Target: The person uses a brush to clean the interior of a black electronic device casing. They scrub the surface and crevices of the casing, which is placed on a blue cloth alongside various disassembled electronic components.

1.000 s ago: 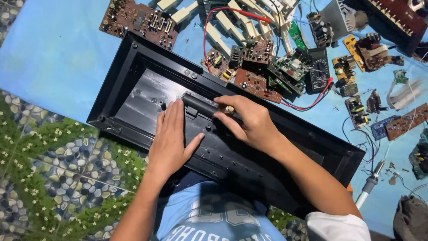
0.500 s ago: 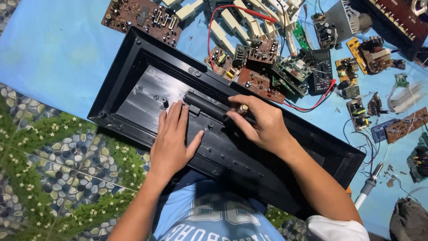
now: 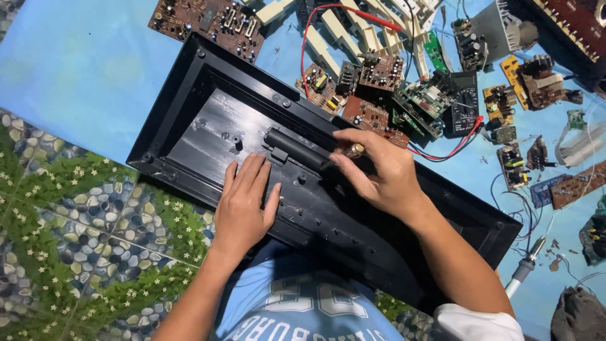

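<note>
head view: two hands, left hand (image 3: pixel 243 205) and right hand (image 3: pixel 379 177), on one black casing (image 3: pixel 189 120).

Pretty bright, even daylight all over, soft and a bit cool. No harsh glare, just a dull sheen on the scratched inner floor of the black plastic casing (image 3: pixel 208 126) at the left. Soft shadow under the right hand (image 3: pixel 382 177), spilling across the casing toward the near side; fainter one under the left hand (image 3: pixel 243 202). Mostly sharp in the middle. Slight softness and stretching out at the corners, esp. far right by the circuit boards (image 3: pixel 536 82).
</note>
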